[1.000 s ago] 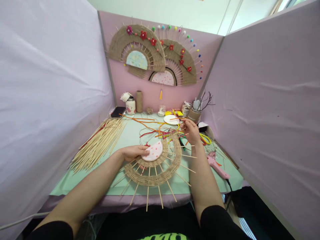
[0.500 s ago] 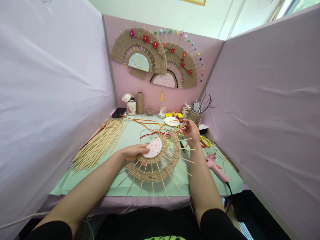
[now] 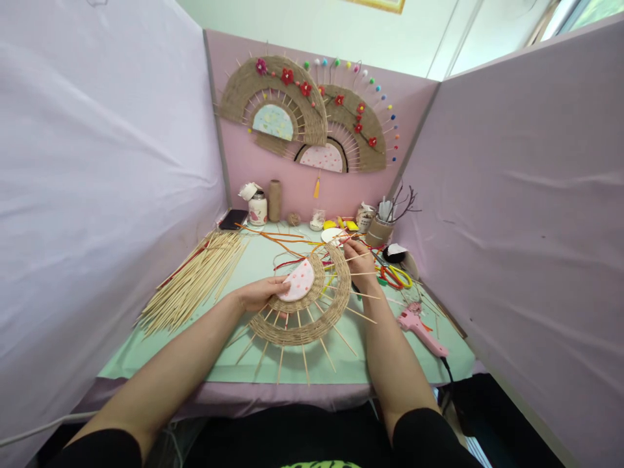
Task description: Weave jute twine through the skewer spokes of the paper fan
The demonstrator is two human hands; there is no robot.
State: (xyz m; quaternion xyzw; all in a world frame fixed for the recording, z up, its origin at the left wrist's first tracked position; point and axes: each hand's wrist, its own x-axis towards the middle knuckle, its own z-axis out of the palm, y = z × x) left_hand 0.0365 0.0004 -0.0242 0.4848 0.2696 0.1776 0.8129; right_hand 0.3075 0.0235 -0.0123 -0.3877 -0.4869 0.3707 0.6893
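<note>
A half-round woven fan [image 3: 312,331] of brown twine and thin wooden sticks is tilted above the table, its stick ends fanning out toward me. Pink fabric with reddish dots covers its half-round centre [image 3: 298,281]. My left hand [image 3: 263,294] grips this centre, thumb on top and fingers underneath. At the far right end of the outer woven band, my right hand [image 3: 361,260] is closed, fingertips pinched together at the band's edge. What lies between those fingertips is too small to make out.
Left lies a pile of thin sticks [image 3: 190,279]. Orange strips [image 3: 277,237] and a white plate [image 3: 332,235] lie behind the fan. At right are scissors [image 3: 392,276] and a corded pink glue gun [image 3: 422,331]. Jars [image 3: 257,211] line the back; finished fans [image 3: 273,71] hang above.
My right hand has moved left and slightly down, in to the edge of the woven band. The fan has turned a little counterclockwise and risen slightly, still held by my left hand.
</note>
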